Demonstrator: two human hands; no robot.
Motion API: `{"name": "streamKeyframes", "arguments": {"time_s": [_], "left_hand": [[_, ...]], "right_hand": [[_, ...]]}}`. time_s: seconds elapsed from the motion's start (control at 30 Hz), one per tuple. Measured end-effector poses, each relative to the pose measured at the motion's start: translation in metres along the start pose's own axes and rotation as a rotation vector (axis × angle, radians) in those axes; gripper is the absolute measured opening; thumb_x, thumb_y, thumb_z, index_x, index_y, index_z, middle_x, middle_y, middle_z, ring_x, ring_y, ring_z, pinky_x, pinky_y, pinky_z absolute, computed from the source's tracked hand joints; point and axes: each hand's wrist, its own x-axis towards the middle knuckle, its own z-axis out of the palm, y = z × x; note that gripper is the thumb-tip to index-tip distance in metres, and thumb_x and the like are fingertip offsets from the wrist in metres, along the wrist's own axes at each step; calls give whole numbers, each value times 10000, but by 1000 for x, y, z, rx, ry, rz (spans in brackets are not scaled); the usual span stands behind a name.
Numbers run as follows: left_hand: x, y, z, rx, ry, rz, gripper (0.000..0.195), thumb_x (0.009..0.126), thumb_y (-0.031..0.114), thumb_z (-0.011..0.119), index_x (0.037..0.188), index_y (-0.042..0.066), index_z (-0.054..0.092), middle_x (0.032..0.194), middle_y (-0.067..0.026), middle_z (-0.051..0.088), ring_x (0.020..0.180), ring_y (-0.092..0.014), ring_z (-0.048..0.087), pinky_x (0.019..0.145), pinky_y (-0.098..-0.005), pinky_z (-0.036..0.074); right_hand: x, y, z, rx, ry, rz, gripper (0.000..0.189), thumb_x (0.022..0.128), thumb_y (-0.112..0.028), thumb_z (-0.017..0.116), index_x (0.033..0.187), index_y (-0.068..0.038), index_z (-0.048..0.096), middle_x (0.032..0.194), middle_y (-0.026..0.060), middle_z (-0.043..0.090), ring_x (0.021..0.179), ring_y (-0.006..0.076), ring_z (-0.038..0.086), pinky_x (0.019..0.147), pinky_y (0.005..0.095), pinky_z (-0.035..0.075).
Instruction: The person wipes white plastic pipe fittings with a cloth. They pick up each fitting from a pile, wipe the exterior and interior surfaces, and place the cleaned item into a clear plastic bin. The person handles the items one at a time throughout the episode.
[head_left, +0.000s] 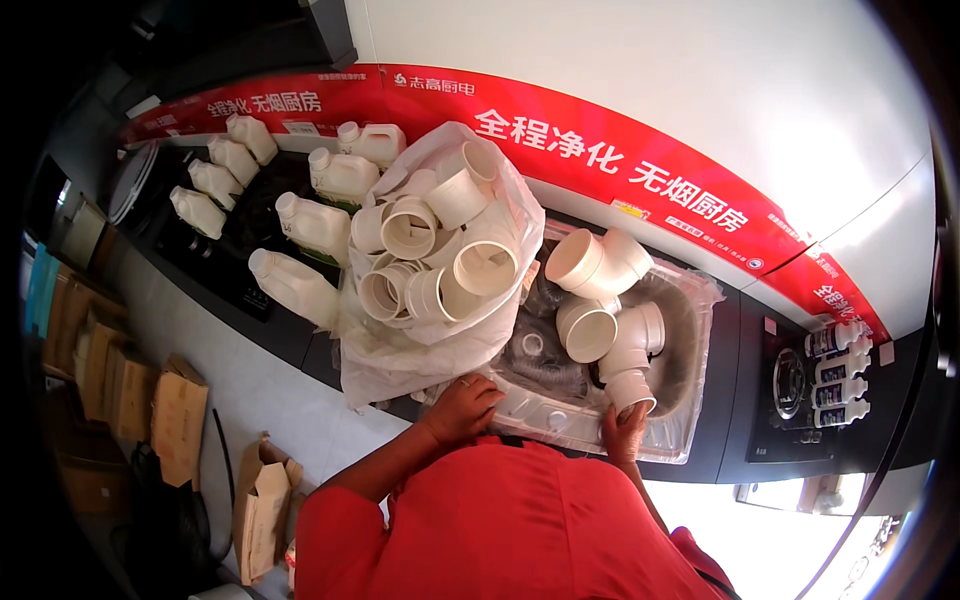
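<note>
My right hand (625, 433) grips the lower end of a white plastic pipe elbow (628, 386) at the sink's near edge. Beyond it are other large white pipe fittings (600, 264), piled over the right side of a plastic-wrapped metal sink (679, 382). My left hand (466, 409) rests with bent fingers at the sink's front left corner, beside an open white plastic bag (427, 356). What lies under those fingers is hidden. White pipe elbows and short fittings (409, 229) fill the bag, their round mouths facing various ways. A coiled hose (544, 360) shows under plastic film in the sink.
Several white jugs (315, 225) stand on black cooktops left of the bag. Labelled bottles (840, 394) line another cooktop (780, 435) at the far right. A red printed banner (570, 139) runs along the wall. Cardboard boxes (180, 420) stand on the floor at left.
</note>
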Motion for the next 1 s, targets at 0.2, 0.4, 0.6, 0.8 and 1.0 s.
{"name": "streamKeyframes", "arguments": {"time_s": [0.2, 0.4, 0.6, 0.8, 1.0], "left_hand": [[-1, -2, 6, 31, 65, 15, 261, 725, 100, 619, 979, 49, 596, 971, -100, 557, 906, -287, 527, 813, -381, 430], [-3, 0, 9, 56, 121, 12, 250, 692, 63, 626, 939, 46, 600, 932, -91, 547, 885, -276, 535, 797, -372, 445], [-7, -4, 12, 36, 97, -23, 250, 726, 91, 618, 974, 68, 603, 973, -84, 551, 918, -273, 525, 823, -378, 424], [-3, -1, 11, 57, 134, -13, 219, 697, 69, 622, 915, 61, 605, 924, -79, 551, 877, -264, 538, 786, -372, 449], [-3, -2, 13, 78, 153, -7, 230, 687, 68, 626, 916, 71, 603, 921, -77, 540, 868, -261, 536, 778, -371, 446]], "right_hand": [[-1, 0, -1, -24, -18, 18, 423, 755, -85, 610, 1120, 19, 424, 1021, 242, 499, 917, 404, 517, 789, 402, 432], [0, 1, 1, -35, 10, 11, 428, 743, -107, 628, 1091, 28, 420, 996, 272, 491, 904, 450, 497, 784, 451, 417], [1, -1, 2, -5, 12, 8, 429, 740, -119, 631, 1081, 31, 419, 984, 290, 482, 901, 475, 483, 779, 479, 407], [-1, 8, 4, 15, 10, 3, 451, 743, -112, 628, 1112, 12, 400, 1011, 284, 471, 904, 477, 488, 762, 482, 414], [2, 0, 1, -22, -4, -17, 437, 745, -102, 628, 1108, 8, 410, 995, 268, 478, 897, 468, 496, 761, 474, 417]]}}
